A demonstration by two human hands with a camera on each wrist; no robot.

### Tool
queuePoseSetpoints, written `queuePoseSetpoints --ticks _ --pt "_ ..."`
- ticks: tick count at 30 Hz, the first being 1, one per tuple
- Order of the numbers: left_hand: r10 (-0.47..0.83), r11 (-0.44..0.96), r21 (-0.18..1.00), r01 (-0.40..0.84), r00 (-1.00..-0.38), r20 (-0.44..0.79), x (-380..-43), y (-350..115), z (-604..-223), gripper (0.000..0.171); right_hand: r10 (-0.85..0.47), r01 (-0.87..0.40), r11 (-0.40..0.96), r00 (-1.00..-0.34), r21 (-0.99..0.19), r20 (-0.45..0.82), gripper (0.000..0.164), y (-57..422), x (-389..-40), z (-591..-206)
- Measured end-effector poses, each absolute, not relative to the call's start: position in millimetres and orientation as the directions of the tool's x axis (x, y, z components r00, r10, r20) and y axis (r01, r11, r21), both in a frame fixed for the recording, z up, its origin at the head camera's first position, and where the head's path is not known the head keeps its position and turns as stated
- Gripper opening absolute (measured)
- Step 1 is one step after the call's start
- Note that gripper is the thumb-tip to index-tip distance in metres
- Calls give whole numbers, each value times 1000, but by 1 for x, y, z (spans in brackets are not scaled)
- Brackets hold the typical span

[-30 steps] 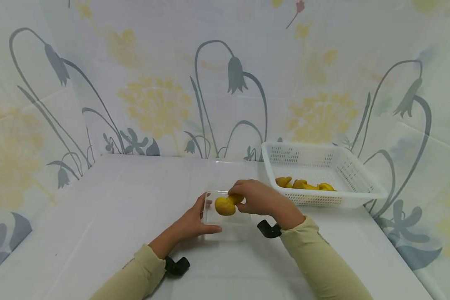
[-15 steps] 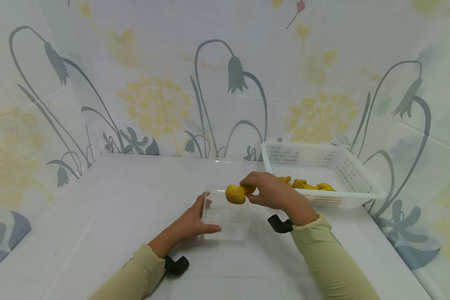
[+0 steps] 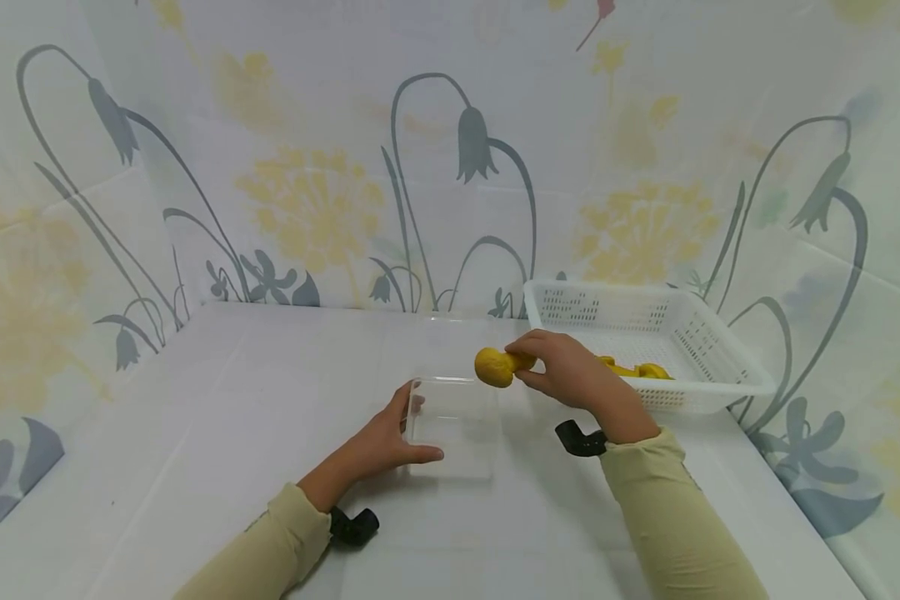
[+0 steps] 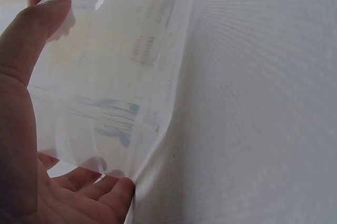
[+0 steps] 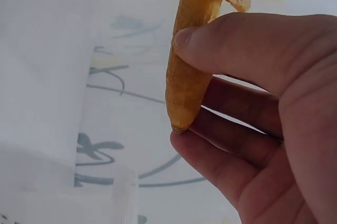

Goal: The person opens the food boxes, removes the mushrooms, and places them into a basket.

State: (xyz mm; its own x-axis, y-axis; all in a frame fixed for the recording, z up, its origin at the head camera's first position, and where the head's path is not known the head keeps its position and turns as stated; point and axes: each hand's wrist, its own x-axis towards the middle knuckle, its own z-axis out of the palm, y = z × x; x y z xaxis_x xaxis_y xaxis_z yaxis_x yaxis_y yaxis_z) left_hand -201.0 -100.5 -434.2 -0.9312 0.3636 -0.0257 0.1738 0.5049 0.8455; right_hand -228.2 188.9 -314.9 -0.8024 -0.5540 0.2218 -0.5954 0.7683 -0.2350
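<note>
Between thumb and fingers, my right hand point(image 3: 581, 375) pinches a yellow mushroom point(image 3: 494, 367) by its stem, its cap toward the left. In the right wrist view the mushroom's stem point(image 5: 187, 84) shows, with part of the cap at the top edge. The mushroom hangs in the air near the back right corner of a clear plastic box point(image 3: 453, 429). My left hand point(image 3: 382, 442) grips this box at its left side, thumb along the front and fingers behind. No contents are visible through the box's clear walls in the head view.
A white perforated basket point(image 3: 690, 388) stands at the back right, just behind my right hand. Several yellow mushrooms point(image 3: 652, 372) lie along its front side, partly hidden by the hand. A white cloth covers the table point(image 3: 255, 417), and a flower-patterned curtain point(image 3: 450, 200) closes off the back.
My right hand has moved right and upward in the head view, carrying the mushroom from over the box toward the basket. The left hand and the box stay in place.
</note>
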Motion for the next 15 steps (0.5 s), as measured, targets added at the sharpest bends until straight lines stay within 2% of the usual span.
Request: queuePoseSetpoints --ticks 6,15 --pt "372 499 847 181 -928 -21 -201 -101 -433 115 -548 -602 769 -794 -214 265 33 203 -233 -317" --pt "381 476 859 190 -925 -7 -202 -102 -435 115 -464 -517 818 -852 -252 243 37 226 -234 -312"
